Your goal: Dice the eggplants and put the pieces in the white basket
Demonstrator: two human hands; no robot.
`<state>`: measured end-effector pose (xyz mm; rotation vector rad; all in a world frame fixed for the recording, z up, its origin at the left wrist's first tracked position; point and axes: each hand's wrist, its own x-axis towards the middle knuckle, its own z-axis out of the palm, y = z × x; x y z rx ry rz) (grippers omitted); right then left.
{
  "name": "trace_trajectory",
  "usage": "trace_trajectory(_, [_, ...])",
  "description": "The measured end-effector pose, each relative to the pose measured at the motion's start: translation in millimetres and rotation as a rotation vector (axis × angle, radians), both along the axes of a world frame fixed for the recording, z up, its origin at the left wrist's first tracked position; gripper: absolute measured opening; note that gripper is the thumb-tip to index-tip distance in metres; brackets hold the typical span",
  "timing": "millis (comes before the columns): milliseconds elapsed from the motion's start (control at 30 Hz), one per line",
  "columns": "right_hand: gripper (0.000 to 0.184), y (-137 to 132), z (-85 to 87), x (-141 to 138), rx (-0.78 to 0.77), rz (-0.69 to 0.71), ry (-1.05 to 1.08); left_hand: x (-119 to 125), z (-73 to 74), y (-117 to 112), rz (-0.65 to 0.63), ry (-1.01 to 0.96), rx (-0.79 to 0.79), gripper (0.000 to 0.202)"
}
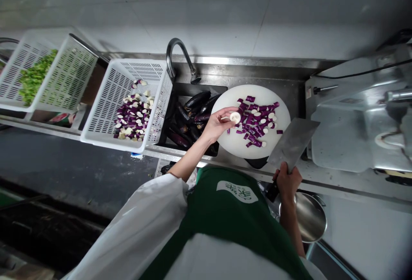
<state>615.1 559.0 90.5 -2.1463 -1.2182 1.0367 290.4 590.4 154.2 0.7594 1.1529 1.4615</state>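
Note:
My left hand (220, 123) is over the left side of a round white cutting board (225, 99). Its fingers and thumb pinch a piece of eggplant (235, 118), whose pale cut face shows. Many purple eggplant chunks (254, 129) lie scattered across the board. At the board's lower right, my right hand (287, 180) grips the dark handle of a cleaver (293, 142). Its broad blade points up and right, overlapping the board's edge. Whole dark eggplants (183, 136) fill the sink to the left of the board.
A white basket (93, 121) of cut eggplant stands left of the sink, with another basket (32, 108) holding chopped greens (37, 76) farther left. A curved faucet (175, 44) rises behind the sink. Metal equipment (341, 134) stands at right; a steel pot (309, 217) sits below the counter edge.

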Motion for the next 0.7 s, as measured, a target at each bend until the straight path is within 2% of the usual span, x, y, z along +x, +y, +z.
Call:
trace_trajectory(100, [0.024, -1, -1.0, 2, -0.001, -0.035, 0.004, -20, -40.3, 24, 0.043, -0.065, -0.131, 0.041])
trace_trajectory(167, [0.025, -1, -1.0, 3, -0.001, -0.045, 0.01, -27, -68.1, 47, 0.08, -0.041, -0.227, 0.031])
trace_trajectory(267, [0.027, -1, -0.3, 6, 0.0, -0.044, 0.019, -16, -102.2, 81, 0.119, 0.27, -0.275, 0.023])
trace_trajectory(333, [0.027, -1, 0.0, 7, -0.001, -0.053, 0.005, -1, -117.8, 98, 0.058, 0.551, -0.236, 0.032])
trace_trajectory(433, [0.027, -2, -2.0, 10, 0.005, -0.065, 0.008, 18, -132.3, 109, -0.052, 0.87, -0.165, 0.052])
trace_trajectory(533, [0.029, -5, -7.2, 13, 0.018, -0.058, -0.014, 18, -140.4, 112, -0.092, 0.964, -0.155, 0.047])
trace_trajectory(600, [0.03, -6, -11.0, 16, 0.02, -0.05, -0.049, 10, -143.6, 114, -0.079, 0.867, -0.155, 0.038])
trace_trajectory(700, [0.029, -6, -14.8, 19, 0.004, -0.054, -0.077, -5, -143.6, 115, -0.009, 0.452, -0.205, 0.03])
